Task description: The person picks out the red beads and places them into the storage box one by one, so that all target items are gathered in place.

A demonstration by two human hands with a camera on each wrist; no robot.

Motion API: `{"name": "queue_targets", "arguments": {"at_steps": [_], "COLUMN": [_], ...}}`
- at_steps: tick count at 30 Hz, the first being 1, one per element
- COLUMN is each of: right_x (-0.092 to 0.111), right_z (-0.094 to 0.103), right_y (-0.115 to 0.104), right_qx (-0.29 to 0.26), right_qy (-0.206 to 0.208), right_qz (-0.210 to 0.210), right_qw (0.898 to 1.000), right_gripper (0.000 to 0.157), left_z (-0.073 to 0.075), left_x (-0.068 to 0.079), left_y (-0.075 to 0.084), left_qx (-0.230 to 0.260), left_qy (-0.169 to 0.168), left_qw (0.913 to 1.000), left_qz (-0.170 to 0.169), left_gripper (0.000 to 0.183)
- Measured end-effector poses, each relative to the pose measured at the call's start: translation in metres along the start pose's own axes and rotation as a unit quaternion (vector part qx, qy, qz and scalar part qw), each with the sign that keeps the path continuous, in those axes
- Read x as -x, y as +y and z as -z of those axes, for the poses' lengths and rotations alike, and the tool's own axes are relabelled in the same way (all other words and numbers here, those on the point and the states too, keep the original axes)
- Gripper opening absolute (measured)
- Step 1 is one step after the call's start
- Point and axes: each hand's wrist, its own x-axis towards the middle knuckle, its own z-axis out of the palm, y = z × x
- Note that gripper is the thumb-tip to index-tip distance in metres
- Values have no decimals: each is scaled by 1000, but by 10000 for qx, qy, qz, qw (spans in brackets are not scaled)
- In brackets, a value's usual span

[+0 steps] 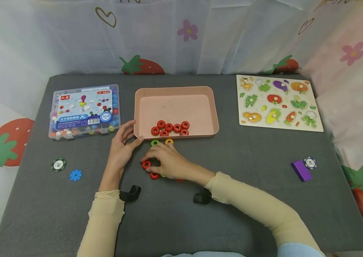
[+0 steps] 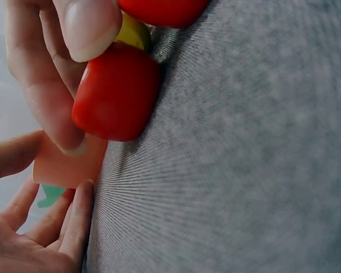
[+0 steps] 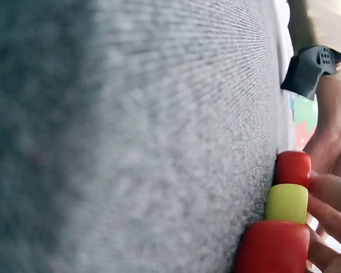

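Observation:
A shallow pink tray (image 1: 176, 101) holds several red rings (image 1: 169, 127) along its front side. My left hand (image 1: 120, 151) touches the tray's front left corner, its fingers along the left side and the thumb at the front rim. In front of the tray, my right hand (image 1: 170, 162) pinches a red ring (image 1: 146, 164) between thumb and fingers, close over the grey cloth. The left wrist view shows this ring (image 2: 119, 94) from the side. A green ring (image 1: 155, 142) and a yellow ring (image 1: 169, 141) lie beyond the right hand. Another red ring (image 1: 154, 176) and a yellow-green one (image 3: 287, 203) are partly hidden beside it.
A clear bead case (image 1: 86, 110) lies left of the tray, and a vegetable puzzle board (image 1: 277, 101) far right. Two chips, one green (image 1: 59, 164) and one blue (image 1: 75, 175), are at the left. A purple block (image 1: 301, 170) stands beside another chip (image 1: 310, 163) on the right.

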Motion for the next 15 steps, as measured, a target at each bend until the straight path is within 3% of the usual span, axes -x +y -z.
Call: {"name": "queue_targets", "arguments": {"at_steps": [4, 9, 15], "right_x": [-1, 1, 7], "right_z": [0, 6, 32], "right_y": [-2, 3, 18], "right_qx": [23, -288, -1088], "right_qy": [16, 228, 1041], "right_qz": [-103, -12, 147], "right_qw": [9999, 9993, 9885], "right_gripper": [30, 29, 30], "left_z": [0, 1, 0], "left_x": [1, -6, -6], "left_y": [3, -12, -12], "left_qx": [63, 20, -28], "left_qy": [-35, 18, 56], "left_qw": [9999, 10000, 10000], "left_qz": [81, -3, 41], "left_gripper": [62, 62, 61]}}
